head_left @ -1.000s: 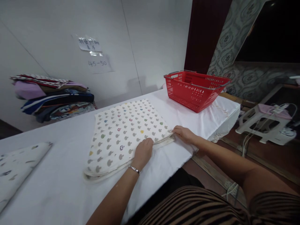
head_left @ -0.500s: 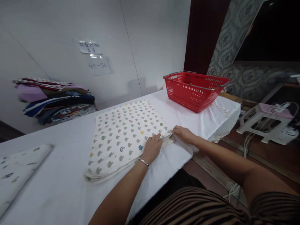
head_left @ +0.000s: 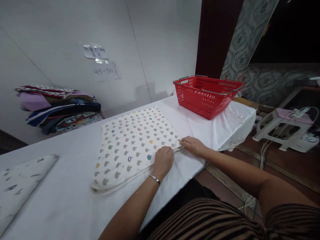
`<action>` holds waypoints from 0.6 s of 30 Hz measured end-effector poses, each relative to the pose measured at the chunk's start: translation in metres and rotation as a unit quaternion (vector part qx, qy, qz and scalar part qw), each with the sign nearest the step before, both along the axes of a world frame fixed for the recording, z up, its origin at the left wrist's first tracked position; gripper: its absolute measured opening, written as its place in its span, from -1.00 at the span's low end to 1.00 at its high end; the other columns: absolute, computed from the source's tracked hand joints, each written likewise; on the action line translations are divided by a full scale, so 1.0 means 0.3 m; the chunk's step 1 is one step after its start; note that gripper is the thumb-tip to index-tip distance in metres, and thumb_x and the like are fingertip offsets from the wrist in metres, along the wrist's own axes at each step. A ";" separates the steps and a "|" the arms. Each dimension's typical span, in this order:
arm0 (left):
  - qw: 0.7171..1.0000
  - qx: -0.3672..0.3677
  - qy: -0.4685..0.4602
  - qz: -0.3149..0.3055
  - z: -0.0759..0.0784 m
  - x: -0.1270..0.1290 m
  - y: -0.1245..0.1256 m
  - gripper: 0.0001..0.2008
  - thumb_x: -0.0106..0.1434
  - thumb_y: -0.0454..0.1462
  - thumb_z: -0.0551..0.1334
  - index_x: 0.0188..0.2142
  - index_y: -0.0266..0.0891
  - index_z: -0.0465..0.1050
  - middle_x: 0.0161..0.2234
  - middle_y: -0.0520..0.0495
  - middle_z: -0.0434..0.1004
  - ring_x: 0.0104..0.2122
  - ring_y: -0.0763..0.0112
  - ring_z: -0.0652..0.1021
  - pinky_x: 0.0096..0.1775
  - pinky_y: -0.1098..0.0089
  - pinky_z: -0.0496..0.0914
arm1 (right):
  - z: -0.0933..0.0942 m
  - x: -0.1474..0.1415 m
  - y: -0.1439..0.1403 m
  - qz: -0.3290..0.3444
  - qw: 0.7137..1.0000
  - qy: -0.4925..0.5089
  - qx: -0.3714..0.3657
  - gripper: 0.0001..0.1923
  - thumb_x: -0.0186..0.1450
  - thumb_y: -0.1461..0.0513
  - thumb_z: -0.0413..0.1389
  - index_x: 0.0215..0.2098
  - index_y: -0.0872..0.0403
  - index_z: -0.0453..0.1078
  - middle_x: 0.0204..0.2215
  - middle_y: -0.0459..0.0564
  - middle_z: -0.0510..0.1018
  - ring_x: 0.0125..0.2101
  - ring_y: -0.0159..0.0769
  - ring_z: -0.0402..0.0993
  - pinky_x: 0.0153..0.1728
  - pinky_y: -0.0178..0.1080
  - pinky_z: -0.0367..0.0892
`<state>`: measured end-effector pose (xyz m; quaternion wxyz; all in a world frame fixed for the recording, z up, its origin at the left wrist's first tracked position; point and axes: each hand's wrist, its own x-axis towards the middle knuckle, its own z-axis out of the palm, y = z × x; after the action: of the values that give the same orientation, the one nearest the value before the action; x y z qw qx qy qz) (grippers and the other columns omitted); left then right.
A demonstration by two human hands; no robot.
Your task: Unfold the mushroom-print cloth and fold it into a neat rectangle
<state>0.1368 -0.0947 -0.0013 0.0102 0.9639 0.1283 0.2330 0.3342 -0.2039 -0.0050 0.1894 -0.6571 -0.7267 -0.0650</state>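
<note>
A folded white cloth point(head_left: 135, 141) printed with grey, blue, red and yellow mushrooms lies flat on the white-covered table, its layered edge towards me. My left hand point(head_left: 163, 161), with a silver bracelet at the wrist, is curled over the near edge right of the middle; the fingertips are partly hidden. At the near right corner, my right hand point(head_left: 192, 145) has its fingers closed on the cloth's edge. A small gap separates the two hands.
Behind the right hand stands a red plastic basket point(head_left: 208, 101) with metal handles. A stack of folded fabrics point(head_left: 60, 108) sits at the back left. Another printed cloth point(head_left: 22, 186) lies at the left edge. Beyond the table's right end is a pink-topped stool point(head_left: 287, 115) with cables.
My left hand has curled its fingers more tightly at the near edge. My right hand has moved slightly left onto the corner, and the edge there looks more drawn together.
</note>
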 end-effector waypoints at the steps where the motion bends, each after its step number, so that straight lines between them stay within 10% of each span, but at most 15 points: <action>1: 1.000 -0.014 -0.006 0.013 0.001 0.002 -0.002 -0.91 0.26 -0.33 0.07 -0.36 -0.22 0.31 -0.30 -0.07 0.40 -0.23 0.33 0.37 -0.21 0.29 0.26 | -0.005 0.000 0.003 0.004 1.000 -0.008 0.005 -0.71 0.28 0.34 -0.09 -0.07 0.08 0.33 -0.15 0.10 0.42 -0.15 -0.22 0.29 -0.17 -0.17 0.25; 18: 0.996 0.069 0.055 -0.019 -0.002 -0.019 0.013 -0.85 0.24 -0.39 0.03 -0.39 -0.24 0.35 -0.39 -0.09 0.39 -0.29 0.28 0.37 -0.21 0.24 0.24 | -0.006 0.010 -0.010 -0.013 0.998 0.066 -0.022 -0.76 0.33 0.25 -0.10 -0.18 -0.01 0.39 -0.20 0.00 0.42 -0.15 -0.27 0.30 -0.19 -0.25 0.27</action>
<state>0.1310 -0.0909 -0.0019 -0.0588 0.9760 0.0938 0.1875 0.3371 -0.2070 -0.0067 0.2217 -0.6736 -0.7050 -0.0085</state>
